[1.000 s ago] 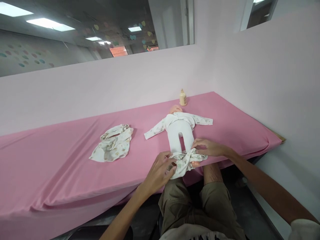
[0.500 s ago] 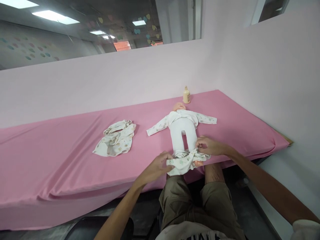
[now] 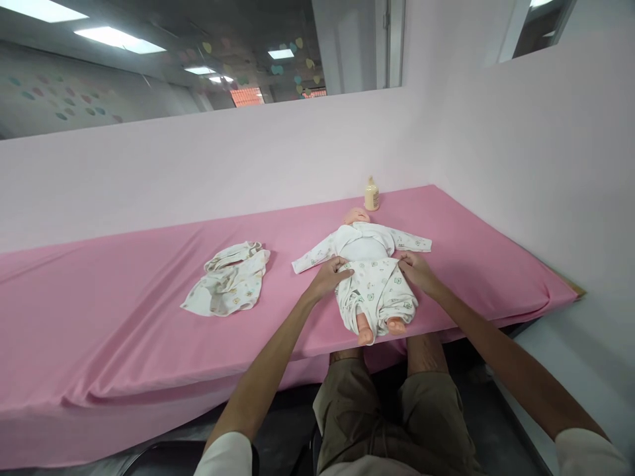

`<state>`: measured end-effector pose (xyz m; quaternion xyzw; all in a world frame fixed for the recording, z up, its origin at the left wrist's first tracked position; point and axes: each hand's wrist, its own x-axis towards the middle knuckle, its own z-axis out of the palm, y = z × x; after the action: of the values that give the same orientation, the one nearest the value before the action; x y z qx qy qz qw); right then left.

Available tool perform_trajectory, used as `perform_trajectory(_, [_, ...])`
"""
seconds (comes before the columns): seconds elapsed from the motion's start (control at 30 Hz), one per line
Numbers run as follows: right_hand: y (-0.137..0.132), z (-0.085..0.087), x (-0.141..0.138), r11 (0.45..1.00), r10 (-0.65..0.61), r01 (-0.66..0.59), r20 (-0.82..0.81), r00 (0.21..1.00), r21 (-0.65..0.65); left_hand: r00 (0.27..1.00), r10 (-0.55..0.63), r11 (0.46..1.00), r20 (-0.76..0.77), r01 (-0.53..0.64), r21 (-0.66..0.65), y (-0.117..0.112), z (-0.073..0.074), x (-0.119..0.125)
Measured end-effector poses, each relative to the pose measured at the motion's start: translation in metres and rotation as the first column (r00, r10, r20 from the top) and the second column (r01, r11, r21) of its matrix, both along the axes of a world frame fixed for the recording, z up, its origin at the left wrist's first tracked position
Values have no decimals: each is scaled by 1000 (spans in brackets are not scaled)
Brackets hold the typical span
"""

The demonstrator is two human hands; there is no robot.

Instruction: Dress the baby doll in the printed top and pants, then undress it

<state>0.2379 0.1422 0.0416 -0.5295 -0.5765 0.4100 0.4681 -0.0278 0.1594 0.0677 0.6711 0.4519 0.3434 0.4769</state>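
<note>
A baby doll lies on its back, head toward the wall and bare feet at the table's near edge. It wears a white long-sleeved top with its arms spread wide. Printed white baby pants cover its legs, the waistband stretched across the lower belly. My left hand pinches the waistband at its left end. At the opposite end, my right hand grips the same waistband. Both feet poke out below the bunched pant legs.
A crumpled printed baby garment lies to the left on the pink-covered table. Behind the doll's head stands a cream pump bottle. White walls rise at the back and right.
Both hands have drawn the pants' waistband up from the doll's lower legs to its belly, spreading the fabric over the white legs. The feet now show below. The view has tilted slightly.
</note>
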Motion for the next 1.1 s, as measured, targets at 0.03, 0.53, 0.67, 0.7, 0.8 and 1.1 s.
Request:
perform_trajectory(0.03, [2,-4,4,993,85,-93,-107,991,-69,1000,-22,1000,-20,21,-10,0,-2,-4])
perform_trajectory(0.53, [12,-21,23,827,542,-544,-57,839,-143,995,37,999,-88,-35,17,-4,-15,-26])
perform_trajectory(0.67, [30,-17,24,961,272,-274,310,911,-40,978,206,971,20,-207,119,-3,-19,-15])
perform_trajectory(0.7, [35,-17,22,975,205,-220,339,918,7,975,218,967,46,-222,124,-2,-20,-13])
perform_trajectory(0.8, [46,-19,15,988,113,-138,275,955,72,963,226,968,146,-239,79,-2,-18,-12])
perform_trajectory(1.1, [57,-36,0,992,36,-62,232,972,106,850,359,933,385,-341,-118,13,-36,-7])
